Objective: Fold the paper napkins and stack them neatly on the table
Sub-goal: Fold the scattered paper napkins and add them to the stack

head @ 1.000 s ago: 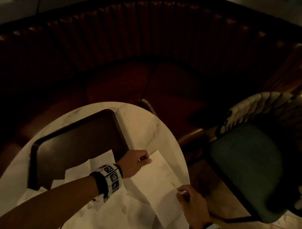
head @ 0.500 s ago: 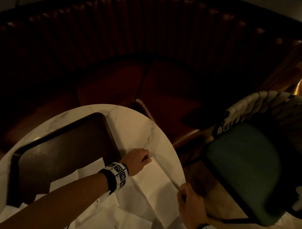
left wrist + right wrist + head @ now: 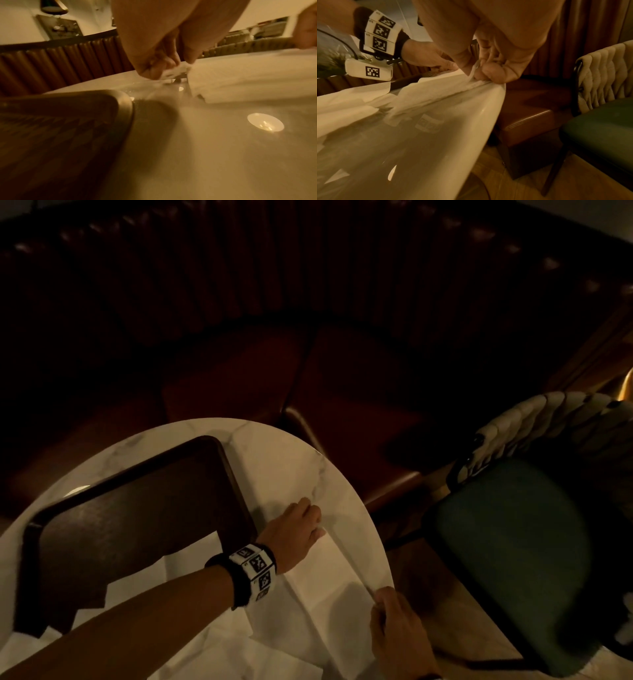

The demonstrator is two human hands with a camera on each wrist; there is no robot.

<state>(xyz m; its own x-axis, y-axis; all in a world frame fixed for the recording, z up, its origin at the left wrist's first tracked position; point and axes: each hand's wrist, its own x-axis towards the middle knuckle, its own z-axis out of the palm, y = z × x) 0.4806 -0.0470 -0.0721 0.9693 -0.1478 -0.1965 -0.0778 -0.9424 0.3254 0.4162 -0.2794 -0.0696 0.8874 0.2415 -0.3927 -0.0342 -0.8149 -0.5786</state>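
Note:
A white paper napkin lies folded over at the right edge of the round marble table. My left hand pinches its far corner against the tabletop. My right hand pinches the near corner right at the table's rim. The napkin's doubled edge runs between the two hands. More unfolded white napkins lie spread over the near part of the table, some reaching onto the tray.
A dark wooden tray takes up the table's left half. A brown leather booth seat curves behind the table. A green-seated chair with a woven cream back stands close on the right.
Both hands have lowered the raised flap of the napkin onto the table, so the sheet now lies flat and doubled. The hands keep their grip on the two corners.

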